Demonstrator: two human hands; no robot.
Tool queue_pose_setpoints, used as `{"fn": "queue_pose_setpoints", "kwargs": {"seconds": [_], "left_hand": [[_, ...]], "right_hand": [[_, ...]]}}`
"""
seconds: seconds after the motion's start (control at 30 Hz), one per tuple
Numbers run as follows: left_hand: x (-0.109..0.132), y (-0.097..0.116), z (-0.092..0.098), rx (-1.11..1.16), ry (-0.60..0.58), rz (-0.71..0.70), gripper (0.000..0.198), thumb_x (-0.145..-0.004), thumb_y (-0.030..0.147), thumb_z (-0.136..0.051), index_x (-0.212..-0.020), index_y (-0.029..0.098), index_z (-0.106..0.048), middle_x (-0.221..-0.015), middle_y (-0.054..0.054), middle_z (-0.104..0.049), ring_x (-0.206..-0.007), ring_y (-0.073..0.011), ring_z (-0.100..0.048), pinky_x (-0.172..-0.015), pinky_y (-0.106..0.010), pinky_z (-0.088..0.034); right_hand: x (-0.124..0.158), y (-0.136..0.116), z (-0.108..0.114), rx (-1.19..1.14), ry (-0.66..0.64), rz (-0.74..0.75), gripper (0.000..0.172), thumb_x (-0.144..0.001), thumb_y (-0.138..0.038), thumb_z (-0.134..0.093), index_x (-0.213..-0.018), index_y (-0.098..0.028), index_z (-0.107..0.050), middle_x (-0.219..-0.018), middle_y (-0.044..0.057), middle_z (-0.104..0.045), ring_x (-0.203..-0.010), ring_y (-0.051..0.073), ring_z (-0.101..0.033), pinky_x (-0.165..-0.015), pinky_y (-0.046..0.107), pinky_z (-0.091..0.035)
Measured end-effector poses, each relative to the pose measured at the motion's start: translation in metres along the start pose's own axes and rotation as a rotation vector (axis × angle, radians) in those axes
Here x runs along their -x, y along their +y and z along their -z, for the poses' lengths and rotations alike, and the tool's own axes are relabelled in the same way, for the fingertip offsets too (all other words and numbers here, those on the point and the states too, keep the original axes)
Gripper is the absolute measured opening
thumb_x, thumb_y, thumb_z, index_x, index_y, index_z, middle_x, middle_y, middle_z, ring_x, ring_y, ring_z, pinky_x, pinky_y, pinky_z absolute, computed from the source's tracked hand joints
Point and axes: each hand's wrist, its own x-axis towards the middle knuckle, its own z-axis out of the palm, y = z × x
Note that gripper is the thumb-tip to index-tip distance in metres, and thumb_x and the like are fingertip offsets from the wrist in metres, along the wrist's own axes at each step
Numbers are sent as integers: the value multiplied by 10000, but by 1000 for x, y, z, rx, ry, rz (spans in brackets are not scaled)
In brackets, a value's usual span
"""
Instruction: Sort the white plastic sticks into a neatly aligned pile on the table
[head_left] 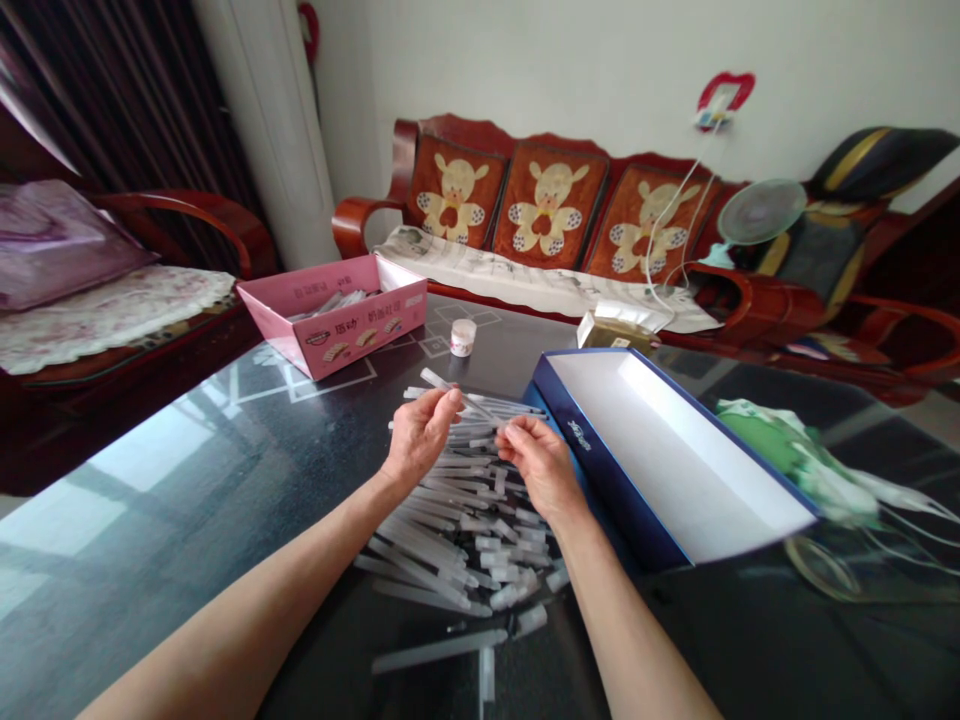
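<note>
My left hand (424, 432) is closed in a pinch around a slim, translucent white pen barrel (475, 406), which slants down to the right. At its lower end the fingers of my right hand (541, 465) are pinched together; whether they also hold a small part there is hidden. Beneath both hands a pile of similar pen barrels (420, 545) lies on the dark table. Short frosted pen caps (510, 560) are heaped at the pile's right side. Nearer to me, a single barrel (442, 650) lies apart, close to a cap (531, 620).
A pink box (360, 340) with white pieces inside stands at the back left. Behind the pile is a small round tub (463, 338). To the right are an open blue box (600, 455), a gold tissue box (611, 332) and a green-and-white bag (787, 445) beside white cords.
</note>
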Motion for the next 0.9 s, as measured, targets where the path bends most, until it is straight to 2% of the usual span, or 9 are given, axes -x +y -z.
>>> {"fn": "queue_pose_setpoints", "kwargs": {"seconds": [0.07, 0.17, 0.27, 0.33, 0.4, 0.5, 0.57, 0.7, 0.9], "left_hand": [[-3, 7, -1, 285, -19, 144, 401, -798, 508, -585, -978, 159, -662, -751, -35, -670, -671, -143, -617, -588, -233, -458], [-7, 19, 2, 660, -93, 336, 385, -721, 401, -687, -1002, 145, -627, -821, -45, -670, -713, -144, -631, -649, -263, -499], [-10, 24, 6, 760, -145, 381, 354, -726, 303, -664, -1042, 156, -601, -714, 13, -600, -596, -97, -568, -622, -260, -496], [-11, 22, 8, 619, -171, 322, 329, -779, 320, -602, -1068, 163, -601, -663, 33, -550, -519, -76, -495, -528, -220, -443], [-9, 18, 9, 316, -201, 179, 297, -838, 355, -531, -1041, 163, -629, -635, 28, -532, -495, -76, -458, -477, -201, -374], [-3, 10, 7, -223, -223, -188, 273, -891, 339, -471, -987, 168, -660, -675, -6, -573, -593, -103, -517, -567, -216, -390], [2, 4, 5, -472, -242, -388, 257, -910, 303, -445, -987, 175, -655, -744, -29, -604, -680, -125, -556, -642, -229, -410], [10, -4, -1, -716, -278, -529, 258, -938, 288, -406, -942, 169, -634, -760, -42, -590, -699, -138, -567, -645, -231, -426], [17, -3, -9, -827, -235, -626, 275, -957, 318, -390, -871, 173, -608, -777, -45, -572, -751, -151, -562, -695, -255, -454]], "right_hand": [[5, -1, -5, 66, -131, -21, 192, -691, -331, -741, -791, -211, -628, -724, -16, -683, -682, 120, -613, -637, 235, -465], [11, -1, -9, 132, -288, -33, 160, -740, -332, -702, -822, -211, -636, -752, -1, -695, -680, 124, -610, -624, 238, -447], [10, 2, -7, 153, -283, -16, 166, -784, -362, -652, -836, -206, -657, -799, 17, -706, -689, 128, -615, -595, 234, -430], [6, 5, -3, 132, -199, 6, 173, -782, -373, -651, -832, -208, -664, -791, 15, -706, -682, 132, -616, -581, 235, -427], [2, 8, 1, 104, -108, 31, 176, -766, -376, -669, -834, -214, -666, -769, 8, -702, -674, 136, -615, -574, 238, -427], [-2, 11, 4, 85, -12, 67, 203, -751, -399, -684, -850, -222, -668, -787, 5, -701, -692, 147, -621, -579, 246, -434], [-2, 11, 4, 96, 16, 86, 237, -754, -435, -674, -871, -229, -668, -819, 8, -702, -712, 159, -626, -583, 256, -441], [0, 9, -2, 183, 3, 101, 295, -777, -512, -623, -859, -233, -673, -821, 11, -694, -718, 172, -622, -564, 262, -439], [2, 9, -7, 196, 32, 73, 307, -729, -521, -669, -787, -220, -646, -663, -9, -659, -645, 171, -596, -537, 261, -424]]}}
